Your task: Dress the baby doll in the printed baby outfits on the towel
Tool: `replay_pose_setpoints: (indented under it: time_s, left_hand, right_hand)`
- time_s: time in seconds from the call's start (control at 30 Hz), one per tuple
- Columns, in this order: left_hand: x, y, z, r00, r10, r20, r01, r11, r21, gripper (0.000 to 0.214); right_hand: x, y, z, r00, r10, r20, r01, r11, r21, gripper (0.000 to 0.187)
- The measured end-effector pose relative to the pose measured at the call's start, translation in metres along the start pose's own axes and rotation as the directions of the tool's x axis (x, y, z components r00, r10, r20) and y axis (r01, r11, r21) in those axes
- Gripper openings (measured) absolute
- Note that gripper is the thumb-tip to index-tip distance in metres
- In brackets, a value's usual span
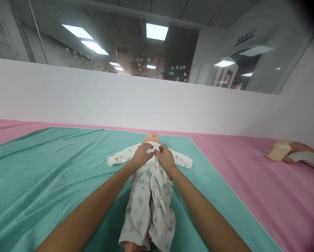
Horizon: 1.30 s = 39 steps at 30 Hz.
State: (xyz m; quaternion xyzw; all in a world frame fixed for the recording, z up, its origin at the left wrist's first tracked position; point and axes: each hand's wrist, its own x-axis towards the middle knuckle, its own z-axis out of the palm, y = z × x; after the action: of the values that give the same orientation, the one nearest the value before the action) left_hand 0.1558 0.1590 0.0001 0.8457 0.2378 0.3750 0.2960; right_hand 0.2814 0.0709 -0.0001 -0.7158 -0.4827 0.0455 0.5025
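Note:
A baby doll [152, 137] lies on its back on a teal blanket [41, 182], dressed in a white printed romper [146, 203], head pointing away from me. My left hand [142, 155] and my right hand [165, 158] rest side by side on the doll's chest. Both pinch the front of the romper near the collar, fingers closed on the cloth. The doll's sleeves spread out to either side, and its feet poke out near the bottom edge of the view.
The teal blanket covers a pink surface [264, 196] that runs to a low white wall [120, 101]. At the far right another person's hand [298, 148] holds a pale baby bottle [279, 151] on the pink surface.

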Motion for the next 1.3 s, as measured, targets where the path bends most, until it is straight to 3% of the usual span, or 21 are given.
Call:
replay_pose_setpoints:
  time_s: [0.13, 0.27, 0.4, 0.5, 0.77, 0.87, 1.0, 1.17, 1.3]
  left_hand:
    - [0.0, 0.007, -0.003, 0.999, -0.002, 0.051, -0.002, 0.997, 0.075, 0.034]
    - [0.001, 0.006, -0.003, 1.0, 0.006, 0.003, -0.006, 0.991, 0.134, 0.032]
    - [0.006, 0.001, 0.0, 1.0, 0.011, -0.021, -0.007, 0.983, 0.185, 0.026]
    - [0.007, 0.001, 0.001, 1.0, 0.02, -0.011, -0.018, 0.982, 0.187, 0.027]
    - [0.003, 0.007, 0.0, 0.999, 0.038, 0.002, -0.037, 0.986, 0.161, 0.032]
    - [0.003, 0.007, 0.0, 1.0, 0.014, 0.005, -0.014, 0.99, 0.142, 0.031]
    - [0.003, 0.006, 0.0, 1.0, 0.015, 0.014, -0.017, 0.989, 0.145, 0.032]
    - [0.002, 0.007, 0.0, 1.0, 0.001, 0.014, -0.003, 0.988, 0.156, 0.034]
    - [0.001, 0.008, 0.001, 1.0, -0.013, -0.01, 0.014, 0.991, 0.135, 0.036]
  right_hand:
    - [0.006, 0.001, 0.004, 0.999, -0.026, -0.035, 0.03, 0.994, 0.107, 0.017]
    - [0.009, 0.006, 0.006, 1.0, -0.028, 0.003, 0.026, 0.969, 0.245, 0.022]
    - [0.01, 0.012, 0.006, 0.995, 0.04, 0.087, -0.075, 0.895, 0.439, 0.023]
    - [0.01, 0.013, 0.006, 0.988, 0.064, 0.138, -0.125, 0.861, 0.493, 0.027]
    - [0.012, 0.008, 0.009, 0.999, -0.006, 0.054, -0.006, 0.977, 0.214, 0.026]
    - [0.013, 0.01, 0.009, 0.997, 0.023, 0.073, -0.038, 0.977, 0.209, 0.017]
    - [0.013, 0.009, 0.007, 0.995, 0.061, 0.085, -0.081, 0.961, 0.264, 0.019]
    - [0.012, 0.003, 0.006, 0.997, 0.013, 0.075, -0.025, 0.986, 0.166, 0.028]
    - [0.012, 0.003, 0.007, 0.998, -0.021, 0.066, 0.014, 0.995, 0.099, 0.022]
